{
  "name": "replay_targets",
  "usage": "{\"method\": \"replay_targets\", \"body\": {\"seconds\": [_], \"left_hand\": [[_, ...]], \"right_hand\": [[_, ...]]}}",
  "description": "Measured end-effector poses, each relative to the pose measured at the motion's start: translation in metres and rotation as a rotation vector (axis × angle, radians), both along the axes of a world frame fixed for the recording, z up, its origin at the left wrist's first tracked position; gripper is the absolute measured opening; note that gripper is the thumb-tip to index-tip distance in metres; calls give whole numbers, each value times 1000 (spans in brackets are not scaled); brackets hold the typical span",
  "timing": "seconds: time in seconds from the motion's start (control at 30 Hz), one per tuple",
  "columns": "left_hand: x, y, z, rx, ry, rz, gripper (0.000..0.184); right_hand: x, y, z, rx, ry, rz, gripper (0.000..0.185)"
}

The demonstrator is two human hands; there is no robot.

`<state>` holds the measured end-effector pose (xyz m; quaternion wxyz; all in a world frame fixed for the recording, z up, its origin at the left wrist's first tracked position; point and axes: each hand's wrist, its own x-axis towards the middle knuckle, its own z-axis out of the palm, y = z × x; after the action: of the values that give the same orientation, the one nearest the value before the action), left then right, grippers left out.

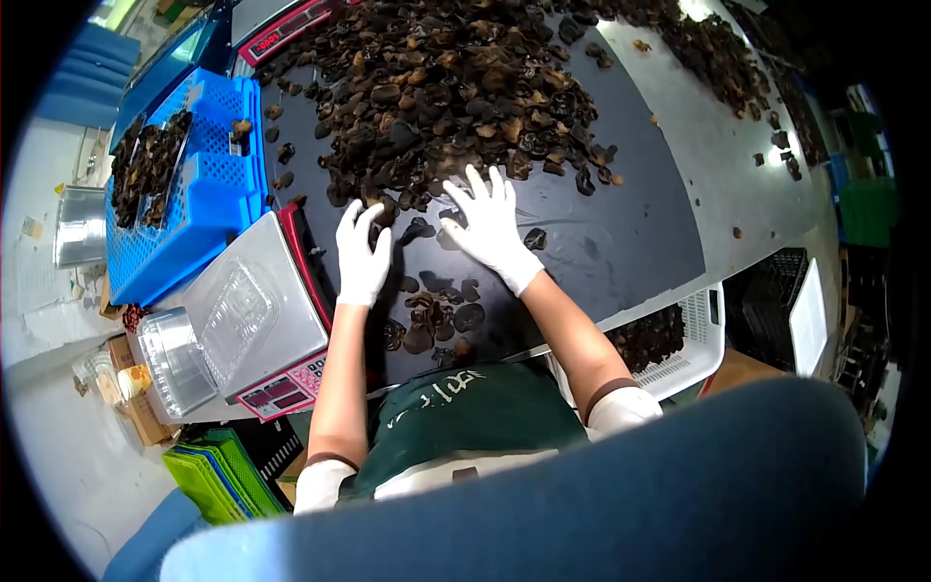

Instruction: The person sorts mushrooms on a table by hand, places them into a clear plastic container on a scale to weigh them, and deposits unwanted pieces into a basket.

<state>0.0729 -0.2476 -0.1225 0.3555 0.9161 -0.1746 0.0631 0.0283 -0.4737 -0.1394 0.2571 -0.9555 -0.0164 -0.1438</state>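
A large pile of dark brown wood ear mushrooms [446, 92] covers the far part of a black mat [640, 233]. My left hand [365, 260], in a white glove, is at the pile's near left edge with fingers apart and slightly bent. To its right, my gloved right hand [490, 231] spreads its fingers at the near edge of the heap. Neither hand visibly grips anything; whether the fingertips touch mushrooms is hard to tell. A smaller group of mushrooms [427, 320] lies between my forearms, close to my apron.
On the left stands a scale [257, 301] bearing a clear plastic tray [240, 303]. Beyond it, blue crates [228, 179] hold a filled tray of mushrooms [150, 170]. Clear containers [175, 359] sit near the scale. A white basket [693, 339] of mushrooms is below the table's right edge.
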Motion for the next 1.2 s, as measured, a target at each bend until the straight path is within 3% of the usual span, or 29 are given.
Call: {"method": "replay_targets", "body": {"seconds": [0.1, 0.23, 0.27, 0.33, 0.43, 0.5, 0.53, 0.6, 0.67, 0.7, 0.73, 0.83, 0.93, 0.97, 1.03, 1.13, 1.2], "left_hand": [[12, -9, -20, 170, 3, -26, 48], [-12, -9, 7, 149, 23, -365, 24], [-22, -11, 13, 81, -142, -459, 18], [-50, 6, 18, 121, 99, -553, 16], [-83, 24, 34, 84, 149, -616, 16], [-87, 33, 40, 57, 165, -582, 17], [-83, 37, 38, -121, 262, -374, 17], [-68, 36, 29, -165, 237, -127, 18], [-45, 28, 15, 13, 31, -15, 27], [-40, 19, 13, 81, 42, 55, 41], [-34, 14, 4, 141, 31, 70, 51], [-32, 7, -20, 141, 47, -58, 56], [-47, 10, 2, 132, 153, -305, 25], [-50, 14, 7, -7, 305, -350, 17], [-57, 20, 26, -19, 436, -394, 19], [-55, 22, 47, -87, 550, -299, 21], [-44, 24, 43, -120, 490, -245, 21]], "right_hand": [[-2, 14, -4, -103, 38, 130, 52], [-43, 21, 4, 52, -12, 488, 43], [-55, 20, 13, 143, -18, 554, 41], [-84, 20, 26, 129, 51, 620, 35], [-109, 6, 47, 109, 212, 773, 30], [-106, -10, 51, 228, 149, 664, 26], [-96, -20, 49, 314, 110, 571, 24], [-77, -30, 39, 294, 7, 357, 29], [-70, -23, 39, 2, -44, 110, 36], [-70, -17, 27, -68, -65, 94, 42], [-64, -11, 47, -25, 139, 201, 45], [-84, 20, 34, 94, 53, 462, 43], [-96, 29, 41, 211, 11, 647, 28], [-90, 25, 42, 293, 35, 625, 24], [-69, 7, 48, 398, -25, 501, 15], [-44, -25, 35, 150, -50, 120, 14], [-29, -41, 9, -17, 24, 2, 17]]}}
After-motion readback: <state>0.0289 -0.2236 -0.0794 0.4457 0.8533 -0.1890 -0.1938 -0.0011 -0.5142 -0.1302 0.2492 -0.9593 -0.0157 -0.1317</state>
